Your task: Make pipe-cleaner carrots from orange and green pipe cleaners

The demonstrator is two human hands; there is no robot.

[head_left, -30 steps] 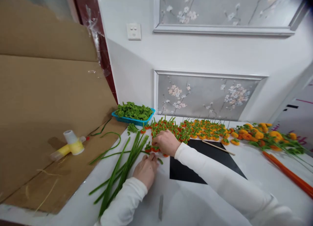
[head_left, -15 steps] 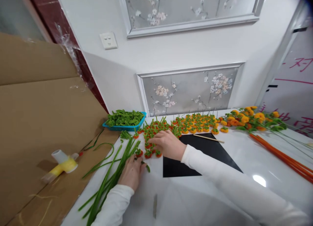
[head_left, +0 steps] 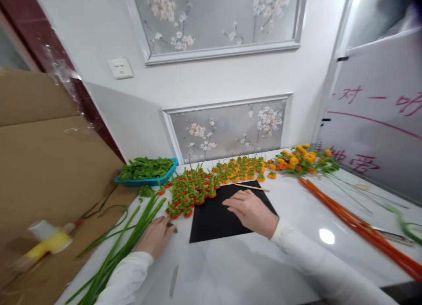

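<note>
My left hand (head_left: 155, 237) rests low on the white table at left, thumb and fingers closed round a short green chenille stem (head_left: 174, 229) whose end pokes out. Under and beside that wrist lies a bundle of long green chenille stems (head_left: 130, 241). Just beyond the fingertips stand rows of small orange-red chenille pieces with green tops (head_left: 187, 188), like little persimmons. Over the black mat (head_left: 214, 221) my right hand (head_left: 249, 210) hovers, fingers stretched out and slightly bent, with nothing visible in them.
A blue basket (head_left: 173, 171) of green pieces sits at back left. Yellow-orange pieces (head_left: 252, 168), a thin wooden stick (head_left: 252, 187), a flower bunch (head_left: 300, 160) and orange stems (head_left: 343, 212) lie rightward. Cardboard (head_left: 49, 164) and a yellow-taped tube (head_left: 49, 241) are at left.
My right hand has moved right, from above the orange-red pieces to over the black mat. My left hand stays beside the green stems. The view has turned to the right.
</note>
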